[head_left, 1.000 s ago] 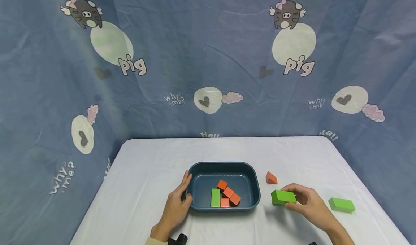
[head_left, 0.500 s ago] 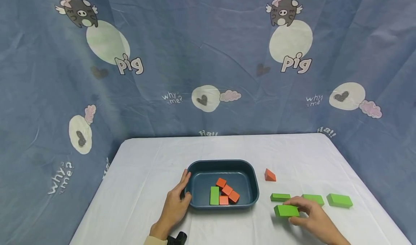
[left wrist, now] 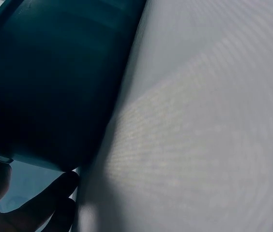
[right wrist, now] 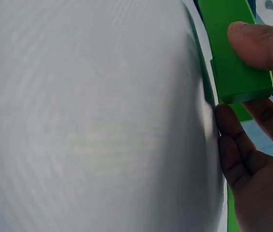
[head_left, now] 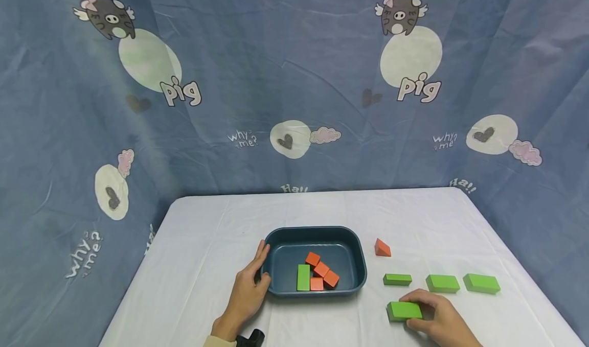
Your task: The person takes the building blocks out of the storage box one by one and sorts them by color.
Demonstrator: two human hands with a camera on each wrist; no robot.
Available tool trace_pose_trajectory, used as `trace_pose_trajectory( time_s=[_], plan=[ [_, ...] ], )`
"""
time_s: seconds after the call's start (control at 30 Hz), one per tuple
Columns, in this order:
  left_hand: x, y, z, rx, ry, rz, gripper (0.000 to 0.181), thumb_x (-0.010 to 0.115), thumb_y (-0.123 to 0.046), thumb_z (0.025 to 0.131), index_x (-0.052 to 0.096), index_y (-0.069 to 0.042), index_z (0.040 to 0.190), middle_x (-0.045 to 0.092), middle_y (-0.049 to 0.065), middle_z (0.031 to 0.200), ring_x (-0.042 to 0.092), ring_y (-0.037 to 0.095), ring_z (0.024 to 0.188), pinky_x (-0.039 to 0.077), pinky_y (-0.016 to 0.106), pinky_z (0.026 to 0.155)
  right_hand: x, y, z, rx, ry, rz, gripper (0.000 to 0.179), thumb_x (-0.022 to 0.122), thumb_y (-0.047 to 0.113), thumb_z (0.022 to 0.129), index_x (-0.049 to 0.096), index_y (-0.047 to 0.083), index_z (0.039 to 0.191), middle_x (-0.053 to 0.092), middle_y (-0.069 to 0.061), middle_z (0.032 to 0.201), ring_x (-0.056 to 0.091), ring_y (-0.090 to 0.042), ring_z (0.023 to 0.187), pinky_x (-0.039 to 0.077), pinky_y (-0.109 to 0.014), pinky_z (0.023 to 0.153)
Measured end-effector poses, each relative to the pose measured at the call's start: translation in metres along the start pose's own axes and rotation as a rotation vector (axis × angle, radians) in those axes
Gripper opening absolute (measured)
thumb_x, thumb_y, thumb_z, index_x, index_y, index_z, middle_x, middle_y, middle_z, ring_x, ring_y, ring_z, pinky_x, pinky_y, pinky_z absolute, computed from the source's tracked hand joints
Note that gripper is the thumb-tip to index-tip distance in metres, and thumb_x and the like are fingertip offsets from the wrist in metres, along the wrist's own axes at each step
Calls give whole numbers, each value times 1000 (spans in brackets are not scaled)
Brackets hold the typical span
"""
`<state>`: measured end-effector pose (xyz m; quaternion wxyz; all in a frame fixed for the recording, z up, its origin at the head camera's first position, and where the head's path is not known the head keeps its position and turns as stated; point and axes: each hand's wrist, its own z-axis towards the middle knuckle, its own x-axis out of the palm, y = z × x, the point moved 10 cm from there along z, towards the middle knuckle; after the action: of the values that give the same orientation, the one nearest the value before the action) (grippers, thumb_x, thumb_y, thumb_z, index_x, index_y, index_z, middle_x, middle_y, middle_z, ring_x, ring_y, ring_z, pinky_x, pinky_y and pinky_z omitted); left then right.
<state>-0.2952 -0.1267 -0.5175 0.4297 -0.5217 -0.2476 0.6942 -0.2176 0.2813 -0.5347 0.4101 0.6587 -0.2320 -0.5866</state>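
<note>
My right hand (head_left: 437, 319) pinches a green rectangular block (head_left: 404, 311) between thumb and fingers, close over the white table to the right of the tray. In the right wrist view the thumb lies on one face of this block (right wrist: 238, 67). My left hand (head_left: 247, 293) rests with extended fingers against the left side of a dark blue tray (head_left: 315, 230). The left wrist view shows the fingers (left wrist: 54, 193) at the end of the tray (left wrist: 54, 87). Inside the tray lie an upright-set green block (head_left: 303, 277) and several orange-red blocks (head_left: 321, 269).
Behind my right hand a row of green blocks lies on the table: a thin one (head_left: 397, 279), a wider one (head_left: 443, 283) and another at the right (head_left: 481, 283). A red triangular block (head_left: 382, 248) lies beyond them. A blue patterned curtain (head_left: 294, 81) hangs behind the table (head_left: 221, 234).
My right hand has moved toward the table's front with the green block, lower now. Two green blocks it hid before have come into sight. The left hand stays at the tray.
</note>
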Motion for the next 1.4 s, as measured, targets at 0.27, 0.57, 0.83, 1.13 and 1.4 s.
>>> trace_pose_trajectory(
  time_s=[0.27, 0.57, 0.83, 1.13, 1.4],
  plan=[
    [-2, 1, 0, 4, -1, -16, 69, 59, 4, 85, 48, -6, 152, 37, 5, 160, 36, 15, 145, 23, 14, 113, 5, -10, 3, 115, 43, -34, 41, 88, 22, 74, 73, 16, 112, 70, 7, 107, 60, -1, 99, 49, -18, 90],
    [-3, 3, -2, 5, 0, -21, 70, 58, 3, 85, 46, -9, 153, 34, -1, 161, 34, 14, 145, 22, 13, 113, 6, -10, 2, 103, 40, -55, 42, 88, 22, 75, 73, 13, 113, 71, 4, 108, 60, 0, 100, 51, -21, 89],
    [2, 4, -4, 1, 9, -39, 70, 58, 4, 85, 46, -8, 153, 35, 7, 161, 33, 14, 146, 23, 19, 115, 6, -24, -1, 219, 66, -18, 45, 87, 27, 76, 73, 13, 116, 69, 3, 110, 60, -4, 97, 51, -24, 88],
    [1, 6, -3, -4, 1, -42, 70, 58, 3, 85, 46, -8, 153, 36, 7, 161, 33, 14, 146, 23, 19, 115, 6, -21, 1, 193, 65, -27, 44, 87, 27, 76, 72, 13, 115, 69, 1, 111, 60, -3, 99, 51, -24, 87],
    [0, 5, -2, 3, 10, -40, 70, 58, 4, 85, 46, -8, 153, 35, 5, 162, 34, 14, 145, 22, 14, 113, 1, -16, 2, 198, 26, -62, 51, 87, 26, 78, 70, 7, 122, 72, -1, 115, 64, -7, 104, 53, -25, 86]
  ],
)
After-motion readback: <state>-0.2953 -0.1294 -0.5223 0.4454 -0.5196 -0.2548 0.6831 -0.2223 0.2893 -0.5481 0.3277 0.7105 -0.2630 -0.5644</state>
